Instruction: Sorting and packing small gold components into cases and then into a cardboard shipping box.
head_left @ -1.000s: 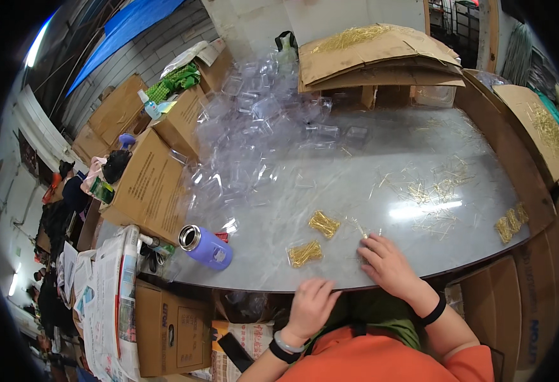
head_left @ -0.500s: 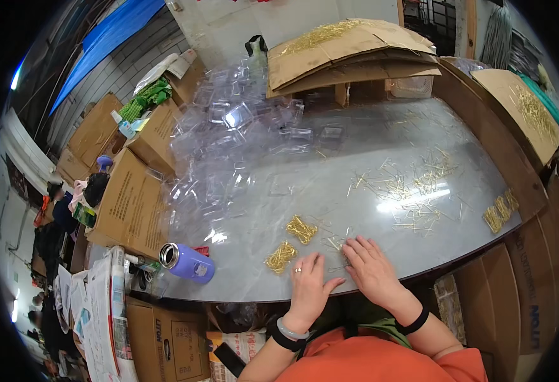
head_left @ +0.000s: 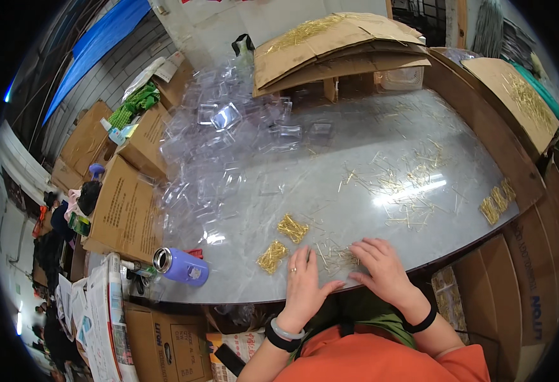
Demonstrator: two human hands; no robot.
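Note:
Between my hands lies a small loose pile of thin gold wire pieces [head_left: 334,256] near the table's front edge. My left hand [head_left: 306,280] rests on the table left of the pile, fingers stretched forward and thumb pointing toward the right hand; it holds nothing I can see. On the pile's right side is my right hand [head_left: 382,270], fingers extended and slightly bent, fingertips at the wires. Two neat gold wire bundles, one farther [head_left: 293,228] and one nearer [head_left: 272,256], sit just beyond and left of my left hand.
Loose gold wires [head_left: 413,184] are scattered at the middle right of the grey table [head_left: 254,223]. More bundles [head_left: 498,202] lie at the right edge. Clear plastic boxes [head_left: 209,140] heap up at the left. A purple bottle [head_left: 184,266] stands near left; cardboard [head_left: 343,57] covers the back.
My hands have moved farther apart, uncovering more of the small wire pile between them. The whole view has shifted slightly.

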